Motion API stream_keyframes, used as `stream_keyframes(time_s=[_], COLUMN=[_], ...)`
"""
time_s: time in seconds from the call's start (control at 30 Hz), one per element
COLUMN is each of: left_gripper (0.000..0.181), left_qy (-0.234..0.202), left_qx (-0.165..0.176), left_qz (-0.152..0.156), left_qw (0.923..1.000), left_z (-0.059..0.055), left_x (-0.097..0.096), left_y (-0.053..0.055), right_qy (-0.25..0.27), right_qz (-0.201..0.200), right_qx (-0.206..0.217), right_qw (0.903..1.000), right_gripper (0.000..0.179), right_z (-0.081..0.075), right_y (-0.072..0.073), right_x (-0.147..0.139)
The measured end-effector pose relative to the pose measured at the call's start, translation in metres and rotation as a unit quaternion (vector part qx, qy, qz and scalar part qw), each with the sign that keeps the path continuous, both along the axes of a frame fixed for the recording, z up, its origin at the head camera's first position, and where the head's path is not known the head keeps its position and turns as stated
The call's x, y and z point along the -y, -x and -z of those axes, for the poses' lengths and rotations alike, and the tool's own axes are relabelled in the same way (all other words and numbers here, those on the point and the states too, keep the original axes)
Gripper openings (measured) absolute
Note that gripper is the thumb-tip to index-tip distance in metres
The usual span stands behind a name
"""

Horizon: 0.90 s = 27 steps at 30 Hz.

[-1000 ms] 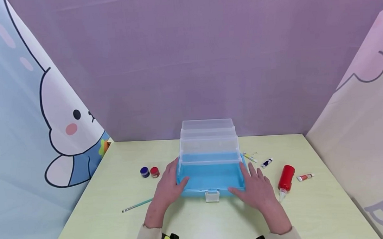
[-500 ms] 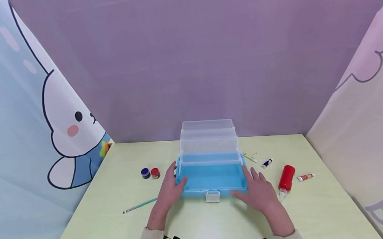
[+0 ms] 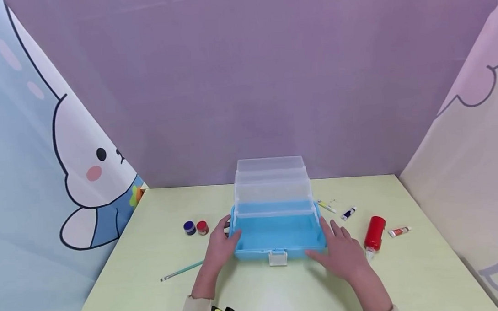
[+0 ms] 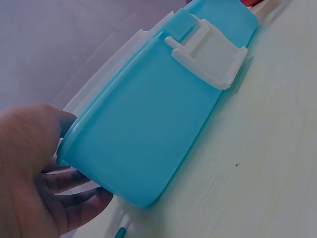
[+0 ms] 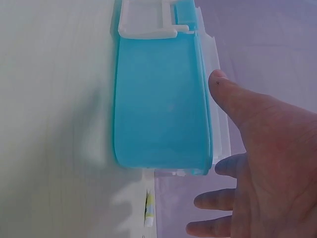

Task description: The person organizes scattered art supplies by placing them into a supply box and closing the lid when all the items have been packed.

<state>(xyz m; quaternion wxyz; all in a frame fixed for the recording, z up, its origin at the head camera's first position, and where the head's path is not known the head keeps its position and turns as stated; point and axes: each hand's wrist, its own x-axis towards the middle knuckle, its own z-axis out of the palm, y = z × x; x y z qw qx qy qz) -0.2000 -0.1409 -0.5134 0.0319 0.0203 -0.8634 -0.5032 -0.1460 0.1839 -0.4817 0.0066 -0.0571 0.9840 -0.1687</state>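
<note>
A blue plastic storage box [image 3: 281, 253] with a white front latch [image 3: 278, 258] stands on the table, its clear lid [image 3: 270, 173] raised at the back. My left hand [image 3: 220, 245] grips the box's left end, thumb over the rim and fingers along the outer side, as the left wrist view also shows. At the right end, my right hand [image 3: 340, 253] has its fingers spread and fairly straight, the thumb close to the front rim. In the right wrist view, that hand's fingers stand apart from the box's end wall. The blue interior of the box shows nothing inside.
Two small paint pots, blue [image 3: 189, 228] and red [image 3: 202, 228], stand left of the box. A teal paintbrush [image 3: 182, 270] lies in front of them. On the right are a red squeeze bottle [image 3: 374, 232] and paint tubes in yellow [image 3: 326, 206], dark blue [image 3: 349, 213] and red [image 3: 399, 231].
My right hand has eased a little to the right, baring more of the box's right end. My left hand stays at the left end. The view has shifted slightly.
</note>
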Motion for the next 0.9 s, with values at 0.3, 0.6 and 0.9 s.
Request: stream_keyframes(time_s=[0.3, 0.6, 0.9], left_gripper=[0.062, 0.058, 0.053], left_qy=[0.021, 0.094, 0.113], left_qx=[0.010, 0.035, 0.070], left_qz=[-0.010, -0.011, -0.018], left_qw=[0.9997, 0.9949, 0.9909], left_z=[-0.005, -0.010, -0.011], left_x=[-0.001, -0.003, -0.004], left_y=[0.006, 0.014, 0.027], right_qy=[0.007, 0.012, 0.032], right_qz=[-0.003, -0.014, -0.017], right_qx=[0.006, -0.008, -0.027], right_qw=[1.0000, 0.9998, 0.9990], right_gripper=[0.106, 0.103, 0.099], right_z=[-0.005, -0.002, 0.000], right_y=[-0.002, 0.001, 0.000], right_x=[-0.005, -0.009, -0.016])
